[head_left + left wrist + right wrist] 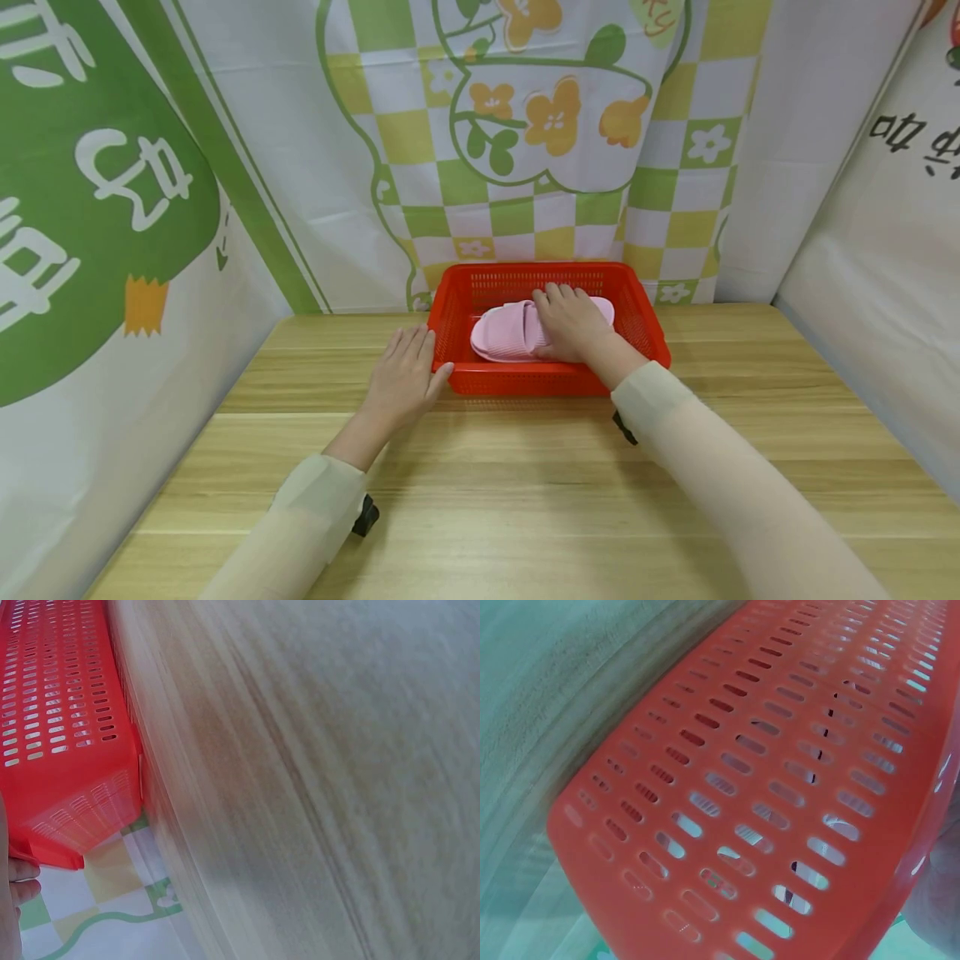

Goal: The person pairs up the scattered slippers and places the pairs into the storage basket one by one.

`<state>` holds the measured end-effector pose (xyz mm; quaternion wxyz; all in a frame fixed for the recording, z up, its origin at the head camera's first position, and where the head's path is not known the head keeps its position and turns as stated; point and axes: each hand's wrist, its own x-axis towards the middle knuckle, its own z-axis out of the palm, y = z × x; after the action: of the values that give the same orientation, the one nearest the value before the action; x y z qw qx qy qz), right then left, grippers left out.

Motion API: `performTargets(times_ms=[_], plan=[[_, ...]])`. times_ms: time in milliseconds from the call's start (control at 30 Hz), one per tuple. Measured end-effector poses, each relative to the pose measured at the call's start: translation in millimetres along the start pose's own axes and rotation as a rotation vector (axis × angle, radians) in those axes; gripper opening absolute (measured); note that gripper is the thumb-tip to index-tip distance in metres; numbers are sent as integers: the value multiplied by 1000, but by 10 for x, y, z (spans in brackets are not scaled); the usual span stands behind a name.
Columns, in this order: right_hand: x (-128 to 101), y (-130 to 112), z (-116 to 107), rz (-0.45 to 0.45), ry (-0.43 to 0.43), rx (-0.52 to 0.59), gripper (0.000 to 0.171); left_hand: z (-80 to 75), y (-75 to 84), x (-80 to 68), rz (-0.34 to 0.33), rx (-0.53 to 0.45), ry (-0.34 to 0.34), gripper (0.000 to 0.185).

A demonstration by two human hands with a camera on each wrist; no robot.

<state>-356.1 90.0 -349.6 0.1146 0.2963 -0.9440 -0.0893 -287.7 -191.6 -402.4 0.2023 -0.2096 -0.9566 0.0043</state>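
The pink slipper [517, 329] lies inside the red basket [480, 379], sole down, lengthwise from left to right, toward the basket's near wall. The right hand [573, 323] rests on top of the slipper — fingers extended and slightly spread over its strap and right half, palm down; whether the thumb hooks under the edge cannot be told. The forearm, in a pale sleeve [705, 450], crosses the basket's near rim.

The left hand [401, 375] lies flat on the wooden table [525, 483], fingers straight and together, holding nothing; its thumb touches the basket's near-left corner.

The basket stands at the far edge of the table, against the backdrop [525, 150] printed with green and yellow checks and flowers. The left wrist view shows the perforated basket wall [60, 712] beside the table surface [315, 780], blurred. The right wrist view shows only the slotted red wall [780, 795] at close range.
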Motion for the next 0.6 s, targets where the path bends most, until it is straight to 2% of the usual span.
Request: performTargets(times_ms=[600], plan=[[-9,35,-1,-48,-26,-34,96,-20,8,-11,-10,-7,-25,66]])
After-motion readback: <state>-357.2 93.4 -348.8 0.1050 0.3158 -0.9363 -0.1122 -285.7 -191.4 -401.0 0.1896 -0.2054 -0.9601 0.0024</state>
